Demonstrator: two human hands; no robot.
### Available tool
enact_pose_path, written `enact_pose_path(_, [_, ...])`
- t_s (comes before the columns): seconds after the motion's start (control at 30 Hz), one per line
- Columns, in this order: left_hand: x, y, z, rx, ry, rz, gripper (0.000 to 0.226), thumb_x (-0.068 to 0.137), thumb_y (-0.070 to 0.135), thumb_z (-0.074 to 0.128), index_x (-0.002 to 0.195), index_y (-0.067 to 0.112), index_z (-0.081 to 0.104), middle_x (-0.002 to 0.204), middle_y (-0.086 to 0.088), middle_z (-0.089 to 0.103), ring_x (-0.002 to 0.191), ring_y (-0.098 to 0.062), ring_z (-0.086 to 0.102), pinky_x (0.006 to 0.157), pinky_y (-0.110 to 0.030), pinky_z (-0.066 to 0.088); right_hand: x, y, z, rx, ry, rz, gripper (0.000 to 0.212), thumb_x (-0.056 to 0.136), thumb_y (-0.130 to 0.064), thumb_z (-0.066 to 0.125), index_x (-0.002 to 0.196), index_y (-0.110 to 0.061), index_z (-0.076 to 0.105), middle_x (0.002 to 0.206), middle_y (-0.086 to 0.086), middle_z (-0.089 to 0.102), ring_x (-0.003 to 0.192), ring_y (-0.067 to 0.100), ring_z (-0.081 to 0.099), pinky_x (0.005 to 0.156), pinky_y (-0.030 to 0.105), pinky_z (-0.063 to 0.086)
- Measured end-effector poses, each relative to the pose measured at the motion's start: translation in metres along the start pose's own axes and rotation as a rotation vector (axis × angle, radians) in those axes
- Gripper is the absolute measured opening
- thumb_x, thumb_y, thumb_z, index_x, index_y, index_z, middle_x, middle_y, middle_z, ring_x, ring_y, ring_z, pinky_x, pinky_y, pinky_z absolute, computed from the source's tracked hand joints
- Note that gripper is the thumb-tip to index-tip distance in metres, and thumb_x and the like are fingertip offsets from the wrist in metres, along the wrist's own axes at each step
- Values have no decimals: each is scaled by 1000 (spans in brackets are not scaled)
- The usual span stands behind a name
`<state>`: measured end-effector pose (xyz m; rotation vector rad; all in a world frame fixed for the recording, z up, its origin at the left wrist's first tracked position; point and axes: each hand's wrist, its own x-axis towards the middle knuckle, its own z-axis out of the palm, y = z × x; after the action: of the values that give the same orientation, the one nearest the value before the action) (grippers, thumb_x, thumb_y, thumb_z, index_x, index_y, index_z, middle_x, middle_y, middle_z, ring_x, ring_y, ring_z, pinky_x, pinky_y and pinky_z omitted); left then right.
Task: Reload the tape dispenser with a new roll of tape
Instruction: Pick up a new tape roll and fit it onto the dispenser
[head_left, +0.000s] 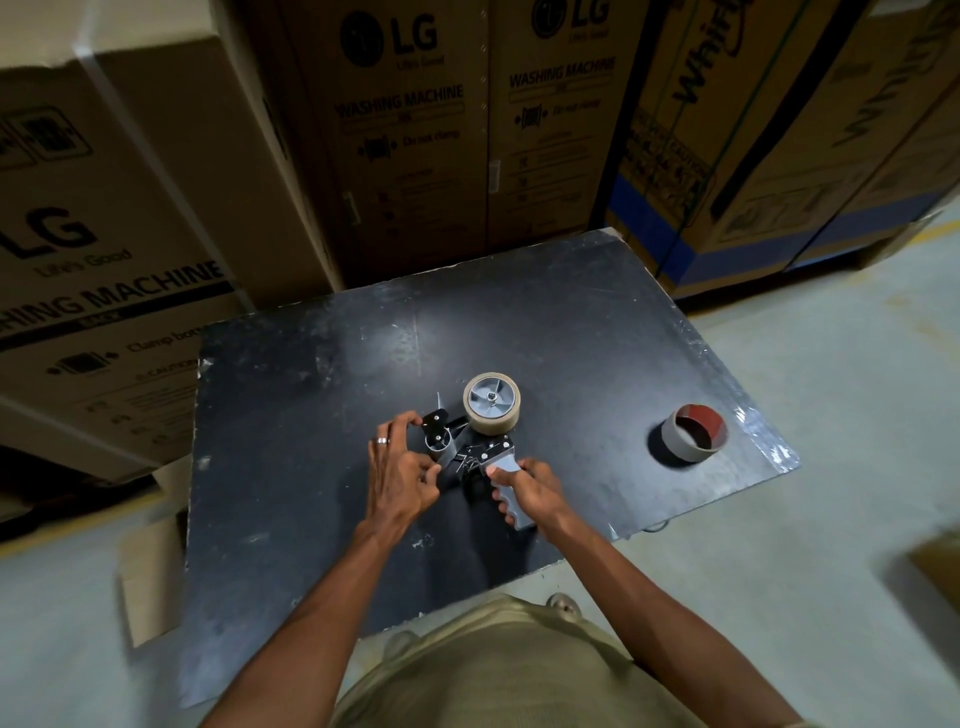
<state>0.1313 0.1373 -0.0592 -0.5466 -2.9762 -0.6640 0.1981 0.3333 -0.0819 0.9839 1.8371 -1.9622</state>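
Nearest the viewer, the right hand (524, 486) is wrapped around the grey handle (508, 491) of the tape dispenser (470, 447), thumb laid along its top, which looks like a steadying grip so the tool cannot slide on the black table (311, 405) while the other end is worked. Just to the left, the left hand (402, 467), a ring on one finger, has its fingers curled around the front roller (439, 441) and the black plate of the dispenser's head; whether it is pinching a free end of tape there is too small to tell, though the pose suits feeding tape through the roller gap. A little farther on, the new roll of tape (492, 404) already sits on the dispenser's grey hub, lying flat with the hub's spokes facing up, so the mounting step appears done and threading is probably what remains. Well apart on the right, near the table's edge, lies an empty cardboard core (693, 434), likely the spent roll set out of the way. Beyond the table's far edge stand large cardboard boxes (415, 130) marked as washing machines.
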Motion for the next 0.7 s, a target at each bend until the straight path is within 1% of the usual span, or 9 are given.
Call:
enact_pose_path(0.13, [-5,-6,1,-15,20,-11,13,61,17,86,55,22,75,132,1,46,121,-23,41,90,-26,21,1,0,0,7,-5,3,40,84,-27,78,109,-1,61,71,12,69,54,22,59,46,30,46])
enact_pose_path(0.3, [-7,-14,-2,4,26,0,11,61,18,86,58,23,76,131,0,47,120,-26,43,89,-29,24,2,0,1,23,-7,11,37,83,-26,79,106,-3,60,70,12,68,53,22,58,45,29,46])
enact_pose_path(0.4, [-9,-19,-3,22,24,9,11,61,18,86,60,23,77,130,0,47,119,-26,42,90,-28,23,3,1,0,16,-10,5,36,84,-25,78,106,-4,60,72,13,68,53,22,58,45,29,46])
enact_pose_path(0.47, [-10,-22,-3,40,26,19,11,60,19,86,59,23,76,128,1,49,116,-25,43,87,-28,22,3,0,0,21,-13,6,35,84,-25,78,105,-4,59,72,13,68,53,22,58,45,29,46])
enact_pose_path(0.53, [-10,-27,-3,58,22,33,12,60,20,86,58,24,75,119,5,55,109,-23,46,85,-31,24,3,0,-1,24,-18,9,33,85,-24,78,105,-5,59,73,14,68,54,22,58,44,29,46])
enact_pose_path(0.6, [-11,-32,-3,73,16,56,14,61,19,86,59,25,74,102,12,60,97,-20,50,83,-31,28,3,-1,-1,25,-19,13,31,86,-23,77,104,-5,59,73,14,67,54,22,58,44,29,45])
enact_pose_path(0.67, [-12,-35,-4,80,8,67,15,63,18,85,59,23,71,88,15,60,84,-17,52,77,-31,33,3,0,-1,31,-20,16,32,85,-23,77,103,-3,59,71,14,66,53,22,56,44,29,44])
enact_pose_path(0.7, [-12,-36,-5,78,4,68,16,65,18,84,59,21,70,85,14,61,79,-17,54,73,-31,35,4,0,-1,33,-22,15,36,85,-23,77,105,1,60,70,14,65,52,22,55,44,29,43])
